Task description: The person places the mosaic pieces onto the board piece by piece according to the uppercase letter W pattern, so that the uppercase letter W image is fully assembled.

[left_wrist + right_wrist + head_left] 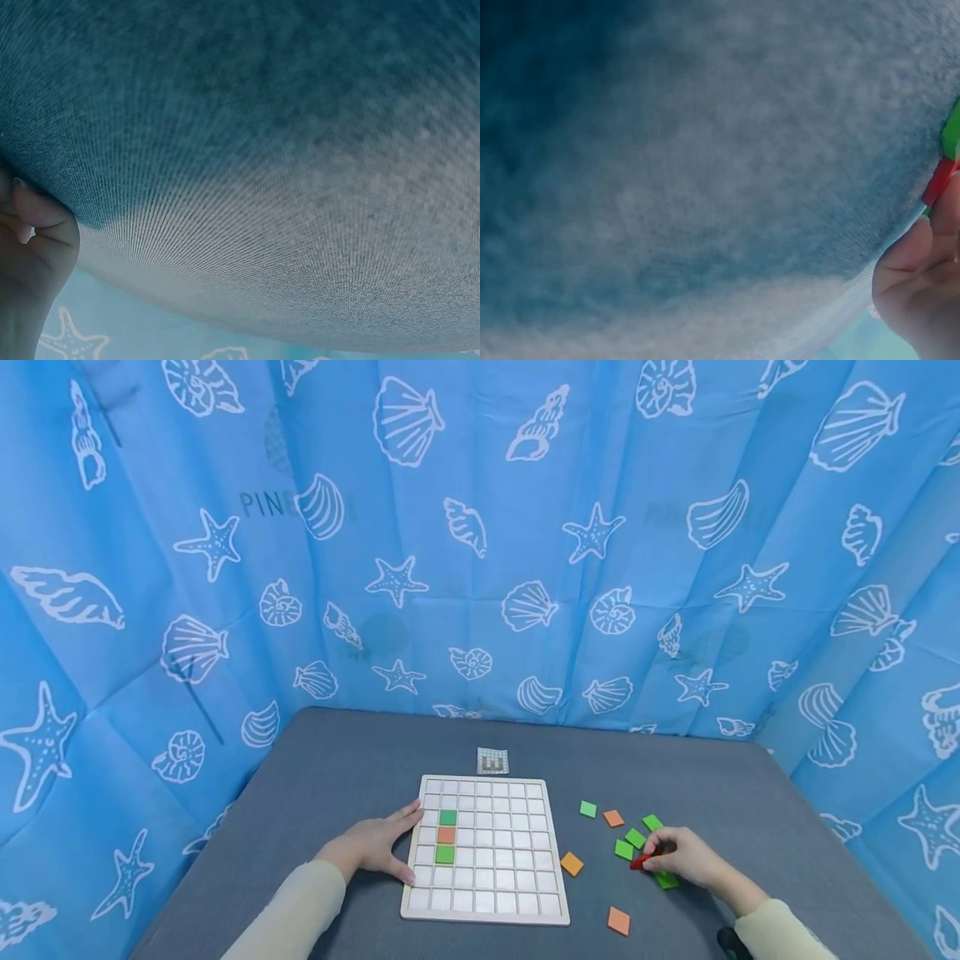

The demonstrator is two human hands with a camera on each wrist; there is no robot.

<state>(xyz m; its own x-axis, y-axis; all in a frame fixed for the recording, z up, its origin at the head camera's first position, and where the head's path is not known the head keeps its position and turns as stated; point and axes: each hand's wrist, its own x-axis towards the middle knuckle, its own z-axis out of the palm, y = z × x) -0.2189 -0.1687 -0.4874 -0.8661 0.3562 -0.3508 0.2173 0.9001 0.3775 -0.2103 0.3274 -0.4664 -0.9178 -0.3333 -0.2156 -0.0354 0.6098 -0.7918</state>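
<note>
A white grid board [484,920] lies on the table, with a dark green tile [447,817], an orange tile [446,835] and a light green tile [445,854] in one column of its squares. My left hand [375,845] touches the board's left edge with thumb and fingers spread apart; in the left wrist view only part of this hand [41,240] shows. Right of the board, my right hand [686,857] pinches a red tile [639,862] above several green tiles. The right wrist view shows the red tile [938,181] at the fingertips, beside a green one [952,135].
Around the right hand lie loose green tiles [624,849] and orange tiles [618,921]. A yellow-orange tile [572,863] lies close to the board's right edge. A small pattern card [492,761] sits behind the board. A blue shell-print curtain [480,568] surrounds the grey table [360,752].
</note>
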